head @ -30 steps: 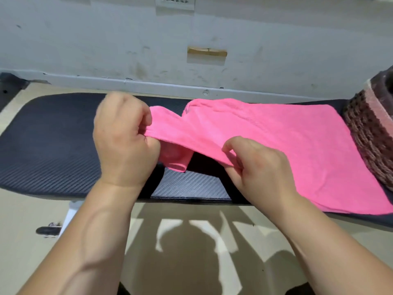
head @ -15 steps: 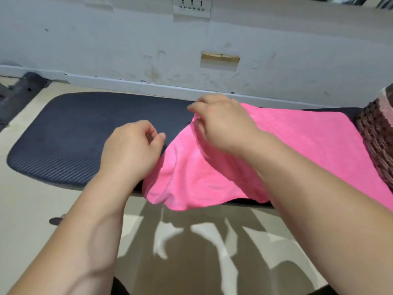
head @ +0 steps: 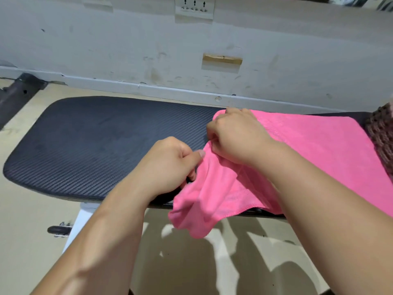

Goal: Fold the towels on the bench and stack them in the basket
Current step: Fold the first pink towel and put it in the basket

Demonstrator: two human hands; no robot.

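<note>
Head view, looking down over the near edge of the table (head: 102, 145).

- Table: dark padded top with a ribbed texture, long side parallel to the wall. Left half bare.
- Pink towel (head: 314, 150): 1 seen, on the right half of the table. Its right part lies flat, reaching the far edge and running up close to the basket. Its left end is bunched and lifted, with a loose flap hanging over the near edge toward the floor.
- Basket (head: 380, 133): woven, brownish, at the table's right end, mostly cut off by the frame. Contents can't be made out.
- Left hand (head: 168, 167): fingers curled inward, thumb laid against the towel's left border. Fingers appear to pinch the cloth just under the thumb, though the grip point is partly hidden by the hand itself.
- Right hand (head: 236, 137): knuckles up, fingers curled tight and pressed together, pinching a raised fold of the towel at its left end, nearer the far edge than the left hand.
- The 2 hands sit close together, almost touching, both on the same bunched end.
- Wall behind: scuffed, with a 3-outlet socket strip (head: 194, 7) at top.
</note>
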